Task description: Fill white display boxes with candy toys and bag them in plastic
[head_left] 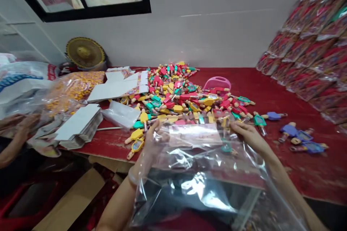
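A large clear plastic bag (200,191) is stretched between my two hands in front of my body. My left hand (153,142) grips its upper left edge, partly seen through the film. At the upper right, my right hand (248,133) has its fingers closed on the bag's edge. A pale printed card (195,134) shows through the upper part of the bag; whether it lies inside or behind I cannot tell. Just beyond is a heap of small toys (173,97) in red, yellow and green with beige ends, on the red table (238,79).
A pink plastic scoop-like piece (217,83) stands behind the heap. Purple toys (300,137) lie to the right, near stacked packed bags (311,50). Folded cartons (78,122) and a bag of orange pieces (78,86) are left, beside another person's hands (24,126).
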Tool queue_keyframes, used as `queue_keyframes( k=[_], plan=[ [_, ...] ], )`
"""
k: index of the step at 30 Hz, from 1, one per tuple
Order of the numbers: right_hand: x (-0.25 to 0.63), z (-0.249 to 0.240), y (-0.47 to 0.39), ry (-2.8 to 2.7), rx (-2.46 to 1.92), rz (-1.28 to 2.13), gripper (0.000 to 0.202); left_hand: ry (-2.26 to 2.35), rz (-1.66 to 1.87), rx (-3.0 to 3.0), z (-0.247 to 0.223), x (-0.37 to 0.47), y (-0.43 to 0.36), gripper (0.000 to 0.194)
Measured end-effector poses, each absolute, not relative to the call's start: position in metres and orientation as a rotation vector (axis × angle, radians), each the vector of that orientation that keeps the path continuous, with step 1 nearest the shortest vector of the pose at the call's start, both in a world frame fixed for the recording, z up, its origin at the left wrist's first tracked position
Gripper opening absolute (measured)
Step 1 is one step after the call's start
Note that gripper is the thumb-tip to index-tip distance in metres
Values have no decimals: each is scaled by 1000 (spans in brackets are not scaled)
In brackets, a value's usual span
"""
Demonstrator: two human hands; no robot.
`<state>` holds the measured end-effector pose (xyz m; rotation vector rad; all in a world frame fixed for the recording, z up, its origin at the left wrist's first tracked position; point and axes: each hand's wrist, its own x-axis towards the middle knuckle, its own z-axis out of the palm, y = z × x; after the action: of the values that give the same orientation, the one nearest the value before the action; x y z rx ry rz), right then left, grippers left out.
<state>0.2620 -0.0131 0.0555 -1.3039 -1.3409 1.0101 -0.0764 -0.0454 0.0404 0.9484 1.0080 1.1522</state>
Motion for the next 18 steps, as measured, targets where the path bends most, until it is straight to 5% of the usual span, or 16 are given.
queue_keyframes(
  k=[4,9,18],
  plan=[
    [275,23,-60,-838,-1117,1344,41,730,974,638,-10,-71,-91,56],
    [266,16,-59,-667,-987,1546,24,695,1012,579,-11,-76,-101,35],
    [261,-26,-67,-594,-859,1708,29,1010,944,580,-22,-88,-89,53]
  ],
)
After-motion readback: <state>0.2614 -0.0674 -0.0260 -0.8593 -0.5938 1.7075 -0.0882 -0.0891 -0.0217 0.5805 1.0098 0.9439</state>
